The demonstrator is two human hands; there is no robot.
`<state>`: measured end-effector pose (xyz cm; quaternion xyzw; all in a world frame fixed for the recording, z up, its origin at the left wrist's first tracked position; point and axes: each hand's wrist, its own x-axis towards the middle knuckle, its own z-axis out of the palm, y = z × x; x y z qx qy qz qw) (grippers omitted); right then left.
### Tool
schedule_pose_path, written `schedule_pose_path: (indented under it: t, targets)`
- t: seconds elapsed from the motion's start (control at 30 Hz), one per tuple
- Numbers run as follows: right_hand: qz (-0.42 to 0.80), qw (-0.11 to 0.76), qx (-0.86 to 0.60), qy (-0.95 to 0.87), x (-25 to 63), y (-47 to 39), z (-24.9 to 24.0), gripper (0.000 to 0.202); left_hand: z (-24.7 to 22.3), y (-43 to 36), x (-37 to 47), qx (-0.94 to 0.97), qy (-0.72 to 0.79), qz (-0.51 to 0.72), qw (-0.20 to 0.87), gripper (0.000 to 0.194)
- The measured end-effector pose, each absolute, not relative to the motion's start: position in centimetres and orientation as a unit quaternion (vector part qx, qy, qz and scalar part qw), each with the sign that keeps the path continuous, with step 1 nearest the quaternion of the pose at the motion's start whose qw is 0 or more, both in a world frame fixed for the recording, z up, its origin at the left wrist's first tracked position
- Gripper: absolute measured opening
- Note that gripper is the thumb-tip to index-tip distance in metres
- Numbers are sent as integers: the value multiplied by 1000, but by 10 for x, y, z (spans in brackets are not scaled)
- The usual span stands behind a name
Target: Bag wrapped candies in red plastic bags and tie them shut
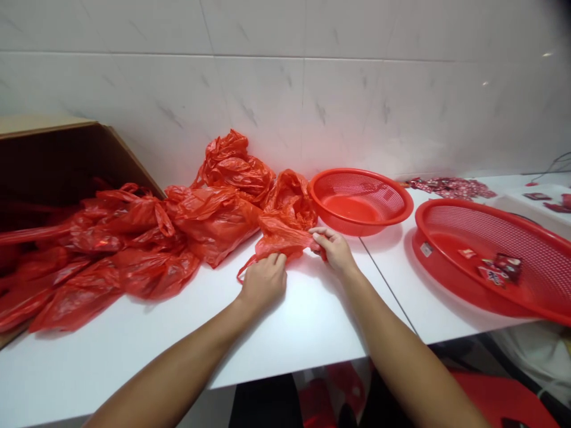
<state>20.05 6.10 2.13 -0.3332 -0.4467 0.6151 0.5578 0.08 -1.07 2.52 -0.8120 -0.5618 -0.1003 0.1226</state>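
Note:
Stretched between my two hands is a thin red plastic bag, crumpled and lifted slightly off the white table. My left hand is closed around its near left part, with a thin handle loop sticking out beside the fist. At the bag's right end, my right hand pinches the plastic between thumb and fingers. Just behind the bag stands another crumpled red bag. To the left, a filled-looking red bag rests against more red bags.
An open cardboard box lies at the left, with red bags spilling out. A small red basket stands behind my right hand. A larger red basket holds several small packets. More packets lie by the tiled wall.

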Motion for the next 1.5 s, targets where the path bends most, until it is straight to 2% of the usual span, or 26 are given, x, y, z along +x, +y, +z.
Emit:
schedule_pose_path:
  t: [0.1, 0.3, 0.37, 0.47, 0.53, 0.6, 0.67, 0.77, 0.83, 0.93, 1.07, 1.13, 1.2, 1.3, 1.4, 1.43, 1.5]
  targets:
    - [619, 564, -326, -440, 213, 63, 30, 43, 30, -7, -8, -758, -640, -50, 117, 36]
    - [644, 505, -330, -471, 221, 54, 42, 46, 44, -1, -20, -693, -717, -26, 66, 63]
    - [613, 472, -361, -521, 222, 50, 41, 45, 49, 1, -29, -668, -741, -23, 64, 65]
    - [494, 454, -438, -599, 222, 49, 37, 38, 55, 1, -43, -667, -743, 2, 59, 57]
    - [443, 486, -461, -596, 221, 52, 33, 21, 55, 1, -50, -697, -713, 3, 75, 53]
    - [438, 526, -456, -569, 220, 56, 30, 21, 52, 0, -54, -732, -673, -22, 104, 53]
    - [458, 557, -431, -543, 221, 60, 30, 24, 46, 1, -56, -758, -640, -57, 114, 66]
    - [520, 572, -371, -515, 224, 60, 34, 25, 35, 4, -60, -778, -617, -96, 74, 103]
    - [563, 562, -331, -508, 228, 57, 37, 28, 32, 5, -62, -783, -608, -121, 47, 112]
    - [656, 516, -232, -500, 234, 52, 41, 33, 37, 4, -64, -783, -584, -200, 75, 100]
    - [719, 457, -111, -512, 241, 45, 43, 33, 49, -2, -57, -745, -521, -376, 179, 39]
    - [719, 442, -105, -527, 240, 40, 41, 37, 49, -7, -47, -786, -459, -385, 155, 21]
    - [718, 423, -143, -534, 238, 34, 39, 45, 47, -14, -35, -857, -418, -291, 78, 26]
    - [693, 432, -253, -519, 239, 28, 37, 55, 46, -22, -20, -873, -472, -123, -20, 31]
    - [636, 519, -289, -491, 246, 33, 41, 47, 52, -27, -17, -821, -560, -62, -92, 74]
    - [621, 543, -286, -488, 249, 37, 44, 42, 55, -28, -18, -811, -573, -51, -108, 83]
    - [599, 549, -298, -502, 253, 43, 52, 37, 60, -30, -20, -809, -574, -33, -124, 80]
